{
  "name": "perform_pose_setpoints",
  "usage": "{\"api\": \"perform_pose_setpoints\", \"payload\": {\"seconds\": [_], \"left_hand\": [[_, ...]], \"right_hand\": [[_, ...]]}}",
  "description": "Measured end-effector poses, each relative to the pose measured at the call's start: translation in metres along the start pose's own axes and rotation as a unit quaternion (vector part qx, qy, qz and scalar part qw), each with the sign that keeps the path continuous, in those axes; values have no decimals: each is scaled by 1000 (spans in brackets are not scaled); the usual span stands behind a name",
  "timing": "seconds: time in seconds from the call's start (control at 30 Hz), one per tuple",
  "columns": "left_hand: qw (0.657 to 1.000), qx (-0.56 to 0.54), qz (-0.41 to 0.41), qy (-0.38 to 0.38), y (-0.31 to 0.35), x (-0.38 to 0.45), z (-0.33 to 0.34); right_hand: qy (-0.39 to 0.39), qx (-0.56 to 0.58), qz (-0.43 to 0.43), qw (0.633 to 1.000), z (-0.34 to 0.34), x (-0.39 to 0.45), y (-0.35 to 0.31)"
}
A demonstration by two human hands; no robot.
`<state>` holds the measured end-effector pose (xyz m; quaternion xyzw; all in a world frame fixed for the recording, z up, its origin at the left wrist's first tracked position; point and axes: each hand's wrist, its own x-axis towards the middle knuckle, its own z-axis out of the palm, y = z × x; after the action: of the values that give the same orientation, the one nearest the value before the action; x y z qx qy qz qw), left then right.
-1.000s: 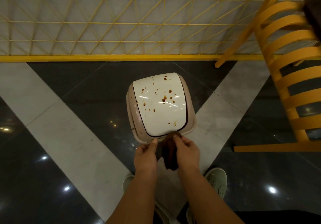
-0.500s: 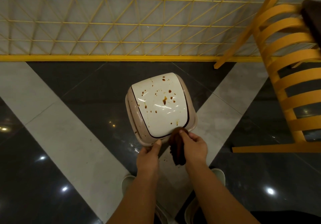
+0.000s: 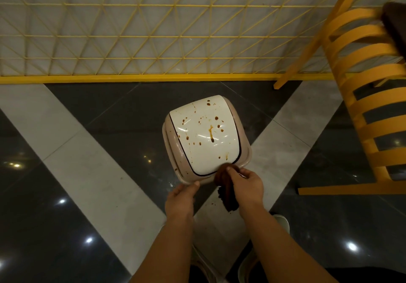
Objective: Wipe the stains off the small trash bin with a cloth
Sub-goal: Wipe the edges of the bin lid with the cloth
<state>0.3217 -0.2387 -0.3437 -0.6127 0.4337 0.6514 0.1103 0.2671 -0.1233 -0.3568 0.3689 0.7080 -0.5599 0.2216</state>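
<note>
Head view: left hand [image 3: 181, 198] pinches the near rim of the small trash bin [image 3: 205, 137] on the floor, white lid spattered brown. Right hand [image 3: 248, 186] grips a dark cloth [image 3: 226, 189] pressed on the lid's near edge. Yellow chair [image 3: 362, 98] far right.

Floor [image 3: 77, 227]: glossy dark tiles crossed by pale grey diagonal bands, dotted with reflected ceiling lights.
Partition [image 3: 153, 30]: yellow wire lattice over a pale panel, yellow rail along its base.
Chair [image 3: 362, 107]: yellow slatted frame, far right corner.
</note>
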Motion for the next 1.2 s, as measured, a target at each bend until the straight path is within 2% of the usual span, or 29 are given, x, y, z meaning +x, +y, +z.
{"api": "perform_pose_setpoints", "payload": {"seconds": [0.17, 0.23, 0.37, 0.43, 0.6, 0.8, 0.9, 1.07, 1.2], "left_hand": [[999, -10, 21, 30, 2, -1, -2], [999, -21, 22, 23, -3, -3, 1], [1000, -8, 14, 19, -5, -2, 2], [999, 20, 16, 29, -4, 2, 1], [999, 36, 20, 31, -4, 1, 3], [999, 28, 22, 32, -4, -1, 1], [998, 48, 38, 30, -3, -1, 1], [995, 76, 42, 40, -2, -1, 4], [996, 60, 41, 43, -2, -3, 6]], "right_hand": [[19, 72, 33, 997, 6, -10, 7], [-2, 93, 54, 994, 22, -24, 17], [-37, 45, 44, 997, 34, -37, 27], [-22, 25, 36, 999, 22, -24, 20], [26, 70, 29, 997, 13, -10, 8], [-45, 14, -2, 999, 42, -42, 43], [-26, 5, 2, 1000, 30, -29, 32], [29, 72, 35, 996, 16, -9, 9], [6, 51, 3, 999, 42, -35, 33]]}}
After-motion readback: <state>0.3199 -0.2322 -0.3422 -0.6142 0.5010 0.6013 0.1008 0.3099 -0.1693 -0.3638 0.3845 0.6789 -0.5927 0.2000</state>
